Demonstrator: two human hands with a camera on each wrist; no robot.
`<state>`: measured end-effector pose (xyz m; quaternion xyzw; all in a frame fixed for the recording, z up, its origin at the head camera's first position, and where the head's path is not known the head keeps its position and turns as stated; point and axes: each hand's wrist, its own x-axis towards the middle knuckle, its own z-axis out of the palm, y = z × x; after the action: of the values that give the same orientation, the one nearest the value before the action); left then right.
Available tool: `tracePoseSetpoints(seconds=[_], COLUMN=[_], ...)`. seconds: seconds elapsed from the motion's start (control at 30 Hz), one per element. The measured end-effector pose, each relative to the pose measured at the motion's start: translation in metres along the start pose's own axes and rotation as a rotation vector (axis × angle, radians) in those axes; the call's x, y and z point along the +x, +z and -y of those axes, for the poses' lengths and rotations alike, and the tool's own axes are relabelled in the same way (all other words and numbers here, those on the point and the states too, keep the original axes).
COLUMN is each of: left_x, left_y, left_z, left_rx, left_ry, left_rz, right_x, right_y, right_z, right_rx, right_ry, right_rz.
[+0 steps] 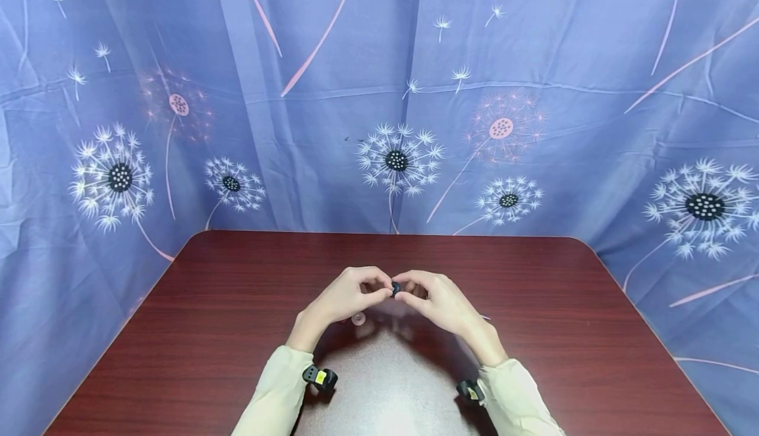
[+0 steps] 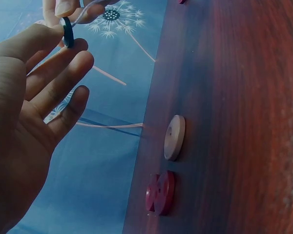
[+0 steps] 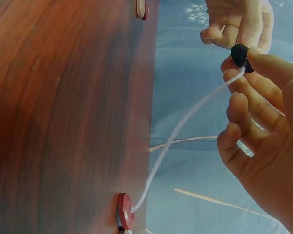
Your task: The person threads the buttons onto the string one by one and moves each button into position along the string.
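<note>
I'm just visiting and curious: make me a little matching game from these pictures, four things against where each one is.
Things:
1. black button
2. white string
3. pale button
4. blue curtain

Places:
A. behind the table
B. leading to a red button
C. held between the left hand and the right hand
D. lying on the table

Pairs: 1-C; 2-B; 3-D; 4-A
</note>
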<state>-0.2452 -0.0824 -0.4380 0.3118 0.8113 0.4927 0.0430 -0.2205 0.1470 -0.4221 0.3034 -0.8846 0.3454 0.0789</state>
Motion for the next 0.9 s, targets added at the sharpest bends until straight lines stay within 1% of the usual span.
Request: tracePoseSetpoints(seconds=[0.1,0.27,0.37,0.5,0.6,0.67,0.9], left_x=[0.0,0.0,0.0,0.001,0.001,0.0,0.0], left_y=[0.0,-0.001,-0.002,-0.004,-0.006,-0.007,-0.01], left_z=[-0.001,-0.001,-0.001,0.0,0.001,0.001,0.002], left_rx=[-0.011,0.007,0.048,0.104,0.125,0.128,0.126], left_ry=[-0.025,-0.025,0.005,0.073,0.107,0.107,0.063], left_rz=[0.008,0.015,0.001,-0.037,-0.06,-0.066,-0.062], right_x=[0.0,0.0,0.0,0.0,-0.001,-0.001,-0.002], right_y=[0.0,0.0,-0.001,-0.002,-0.002,-0.002,-0.003], right_z=[0.0,0.001,0.002,0.001,0.001,-0.001,-0.007], right_rx=[0.001,0.003,0.012,0.022,0.022,0.02,0.014], right_ry=[0.013,0.031,0.035,0.035,0.035,0.033,0.028], right_rz=[0.008,0.022,0.026,0.027,0.032,0.035,0.041])
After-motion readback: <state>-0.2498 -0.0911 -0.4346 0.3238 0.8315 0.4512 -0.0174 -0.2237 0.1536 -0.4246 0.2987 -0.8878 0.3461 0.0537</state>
